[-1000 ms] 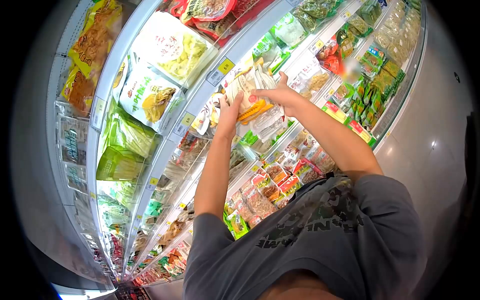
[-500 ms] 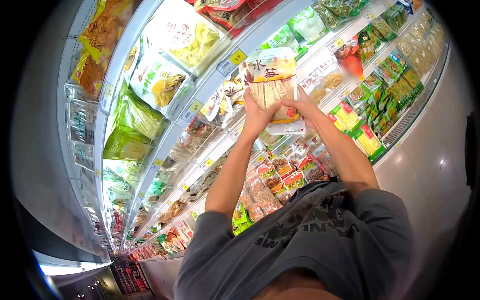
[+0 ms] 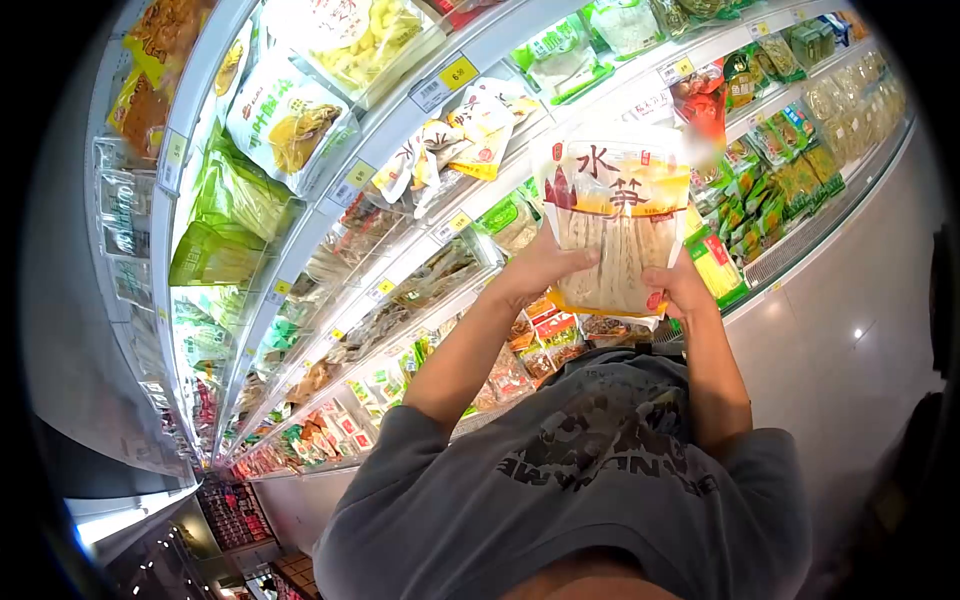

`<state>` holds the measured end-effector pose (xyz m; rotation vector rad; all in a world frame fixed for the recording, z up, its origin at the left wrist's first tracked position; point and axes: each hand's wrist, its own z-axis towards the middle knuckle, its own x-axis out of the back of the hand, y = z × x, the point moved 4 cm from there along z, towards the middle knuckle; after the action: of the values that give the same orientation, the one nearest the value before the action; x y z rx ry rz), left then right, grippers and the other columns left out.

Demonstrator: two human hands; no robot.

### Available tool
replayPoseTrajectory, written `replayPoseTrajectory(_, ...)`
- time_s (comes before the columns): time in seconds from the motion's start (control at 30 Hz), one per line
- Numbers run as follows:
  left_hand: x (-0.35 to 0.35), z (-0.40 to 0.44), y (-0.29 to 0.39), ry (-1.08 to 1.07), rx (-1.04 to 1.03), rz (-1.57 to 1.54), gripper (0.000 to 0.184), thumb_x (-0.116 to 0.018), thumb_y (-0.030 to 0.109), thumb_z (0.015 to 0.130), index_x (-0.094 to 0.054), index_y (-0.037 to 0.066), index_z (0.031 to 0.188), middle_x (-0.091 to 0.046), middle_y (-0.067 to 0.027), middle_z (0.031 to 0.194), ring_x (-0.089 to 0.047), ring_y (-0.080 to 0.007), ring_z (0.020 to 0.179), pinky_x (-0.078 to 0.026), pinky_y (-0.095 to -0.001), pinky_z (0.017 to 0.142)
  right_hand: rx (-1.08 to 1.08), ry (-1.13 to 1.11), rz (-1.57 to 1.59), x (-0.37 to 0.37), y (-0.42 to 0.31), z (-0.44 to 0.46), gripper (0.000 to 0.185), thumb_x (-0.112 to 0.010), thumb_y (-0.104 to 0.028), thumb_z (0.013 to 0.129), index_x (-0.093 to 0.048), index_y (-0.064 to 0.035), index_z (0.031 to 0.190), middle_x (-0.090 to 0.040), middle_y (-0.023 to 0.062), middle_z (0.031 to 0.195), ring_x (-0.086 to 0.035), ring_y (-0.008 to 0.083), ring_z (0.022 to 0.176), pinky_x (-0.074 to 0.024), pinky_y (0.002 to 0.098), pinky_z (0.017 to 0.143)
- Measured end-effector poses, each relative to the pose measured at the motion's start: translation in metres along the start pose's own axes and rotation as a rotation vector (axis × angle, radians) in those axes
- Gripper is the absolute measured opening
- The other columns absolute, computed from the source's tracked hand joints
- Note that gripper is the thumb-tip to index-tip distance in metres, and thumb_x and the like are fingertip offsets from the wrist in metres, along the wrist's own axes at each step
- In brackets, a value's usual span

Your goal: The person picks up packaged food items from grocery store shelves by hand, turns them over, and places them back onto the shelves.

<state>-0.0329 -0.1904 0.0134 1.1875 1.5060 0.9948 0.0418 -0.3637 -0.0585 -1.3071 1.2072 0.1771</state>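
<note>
A clear package of pale strips with a white and yellow label [image 3: 615, 215] is held up in front of the shelves, its printed face toward me. On its lower left side my left hand [image 3: 550, 265] grips it, thumb across the front. My right hand [image 3: 682, 288] holds the lower right edge, thumb also on the front. The other fingers of both hands are mostly hidden behind the package. Similar white and yellow packages [image 3: 480, 130] lie on the shelf to the left of it.
Curved refrigerated shelves run across the view, with yellow price tags [image 3: 458, 73]. Green vegetable packs [image 3: 240, 185] lie at the left, and more green packs [image 3: 765, 215] at the right. The shiny floor [image 3: 840, 330] extends along the right.
Both hands have brought the package away from the shelf and closer to me, turning its label upright and to the front. The view has shifted, showing more of the aisle at lower left.
</note>
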Motion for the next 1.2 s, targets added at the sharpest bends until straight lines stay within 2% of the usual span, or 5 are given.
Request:
replayPoseTrajectory(0.3,0.005,-0.041,-0.054,0.018,0.037,-0.616,0.096,-0.087,0.036,0.071,-0.037,0.004,0.146,-0.054,-0.0123,0.139,-0.057,-0.0278,0.124,-0.048,-0.0425,0.105,0.056,-0.085,-0.73,-0.094,-0.052,-0.022,0.112,-0.084,-0.008,0.069,-0.01,0.0047,0.152,-0.041,0.0192,0.144,-0.042,0.0255,0.133,-0.0344,0.0365,0.111)
replayPoseTrajectory(0.43,0.02,-0.065,-0.066,-0.044,-0.097,-0.743,0.115,-0.084,0.061,0.061,-0.034,0.004,0.148,-0.052,-0.0141,0.141,-0.054,-0.0292,0.128,-0.046,-0.0441,0.108,0.073,-0.083,-0.954,-0.134,-0.043,-0.025,0.113,-0.086,-0.017,0.069,-0.011,0.0069,0.15,-0.048,0.0223,0.137,-0.049,0.0283,0.129,-0.0394,0.0361,0.107)
replayPoseTrajectory(0.6,0.035,-0.09,-0.065,-0.022,-0.185,-0.819,0.097,-0.086,0.036,0.071,-0.036,0.004,0.147,-0.053,-0.0156,0.14,-0.056,-0.0308,0.125,-0.048,-0.0459,0.106,0.231,-0.162,-1.371,-0.168,-0.026,-0.023,0.107,-0.084,-0.016,0.069,-0.017,0.006,0.15,-0.041,0.0256,0.141,-0.043,0.033,0.133,-0.0337,0.0389,0.111)
replayPoseTrajectory(0.87,0.063,-0.12,-0.081,0.1,-0.456,-1.012,0.102,-0.087,0.046,0.065,-0.039,0.012,0.148,-0.053,-0.0155,0.14,-0.055,-0.0355,0.125,-0.048,-0.0548,0.104,-0.19,-0.408,-0.891,-0.174,-0.002,0.002,0.062,-0.049,-0.031,0.104,-0.021,-0.0088,0.155,-0.042,0.0159,0.146,-0.044,0.0222,0.131,-0.0395,0.0373,0.105)
replayPoseTrajectory(1.2,0.111,-0.169,-0.157,0.212,-0.538,-0.898,0.102,-0.083,0.049,0.069,-0.034,0.01,0.15,-0.048,-0.0177,0.144,-0.053,-0.0387,0.126,-0.048,-0.0566,0.103,-0.498,-0.563,-0.837,-0.131,0.087,0.0,0.06,-0.046,-0.039,0.104,-0.029,-0.0075,0.152,-0.05,0.0124,0.139,-0.05,0.0207,0.127,-0.0436,0.0344,0.1)
